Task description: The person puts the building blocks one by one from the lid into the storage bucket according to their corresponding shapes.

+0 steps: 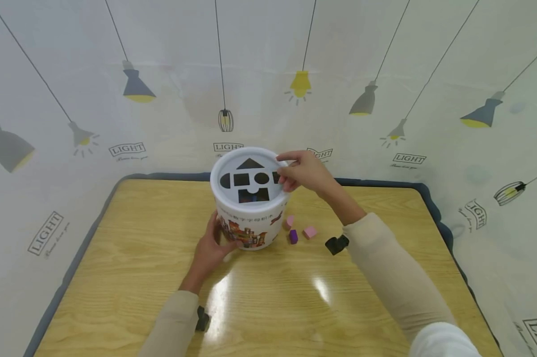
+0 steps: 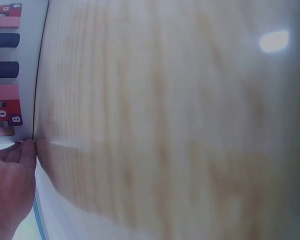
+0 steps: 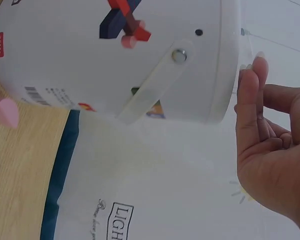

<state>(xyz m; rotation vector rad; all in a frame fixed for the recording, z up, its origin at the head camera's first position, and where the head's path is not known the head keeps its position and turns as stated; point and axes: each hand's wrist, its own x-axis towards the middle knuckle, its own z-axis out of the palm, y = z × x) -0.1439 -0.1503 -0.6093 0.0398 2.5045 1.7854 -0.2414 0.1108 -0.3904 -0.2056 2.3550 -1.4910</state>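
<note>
A white lidded bucket (image 1: 250, 213) printed with coloured block pictures stands upright on the wooden table. Its recessed lid (image 1: 223, 161) has cut-outs in several shapes, and some colour shows through the front one. My left hand (image 1: 209, 253) holds the bucket's lower left side, thumb across the front; its fingertips meet the wall near the base in the left wrist view. Over the lid's right rim is my right hand (image 1: 305, 171), covering part of the rightmost cut-out. Its index finger and thumb are apart, and no block shows between them.
Right of the bucket's base lie a purple block (image 1: 293, 236) and two pink blocks, one squarish (image 1: 310, 232), one partly behind the bucket (image 1: 290, 221). A pale handle (image 3: 152, 90) hangs on the bucket's side. A lamp-printed wall sheet (image 1: 268, 99) surrounds the table (image 1: 152, 258).
</note>
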